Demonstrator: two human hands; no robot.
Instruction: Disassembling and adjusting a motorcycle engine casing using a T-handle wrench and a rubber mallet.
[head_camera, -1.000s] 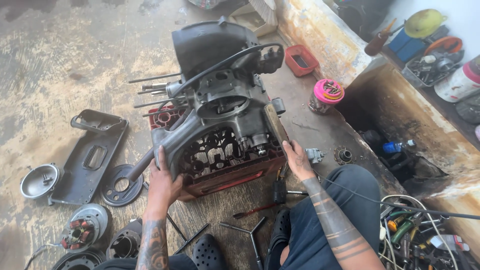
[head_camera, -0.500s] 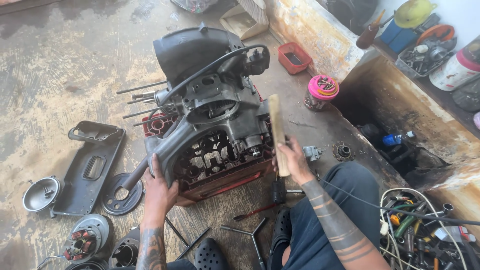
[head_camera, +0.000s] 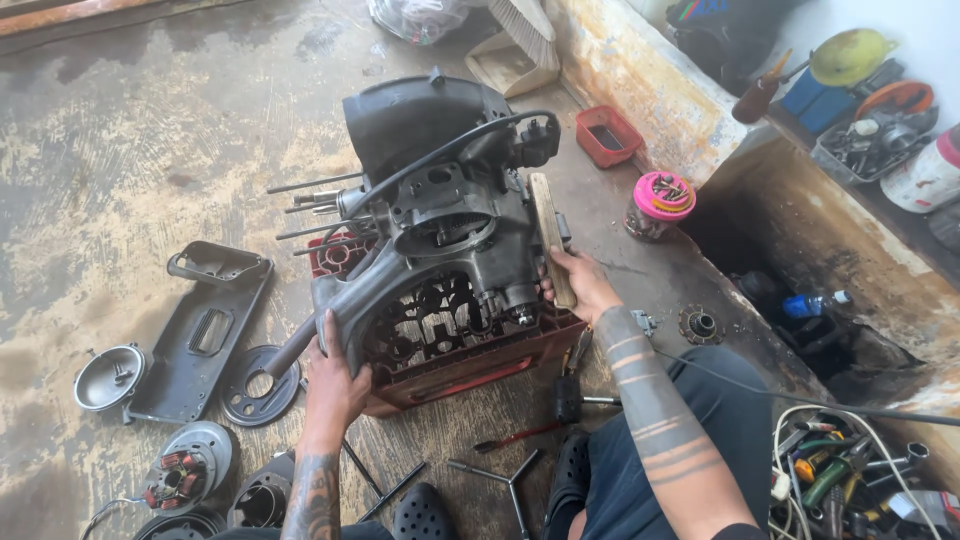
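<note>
Engine: big dark engine block (head_camera: 440, 250) sits on a red plastic crate (head_camera: 470, 365) on the stained floor, right in front of me. Thin metal rods stick out of its left side.
Left hand: my left hand (head_camera: 335, 385) is wrapped around the lower left corner of the engine block. My fingers curl over the grey edge and grip it.
Right hand: my right hand (head_camera: 580, 285) is closed around a flat wooden stick (head_camera: 552, 240). I hold it near its lower end.
Stick: it stands nearly upright and lies flat against the right side of the engine block, touching it.
Cable: a black cable (head_camera: 440, 160) bends over the top of the engine.
Left of me: a dark flat cover plate (head_camera: 205, 330) lies on the floor, with a round metal dish (head_camera: 108, 378) just beside it and a dark ring plate (head_camera: 260, 385) next to that. A round part with copper coils (head_camera: 185, 470) lies nearer to me.
Near my knees: a T-shaped wrench (head_camera: 505, 475) and a red-handled tool (head_camera: 520, 437) lie on the floor.
Right of engine: a small red tray (head_camera: 608, 135) and a jar with a pink lid (head_camera: 655, 205) stand near the low wall.
Far right: a pile of tools and wires (head_camera: 850, 470) lies by my leg.
</note>
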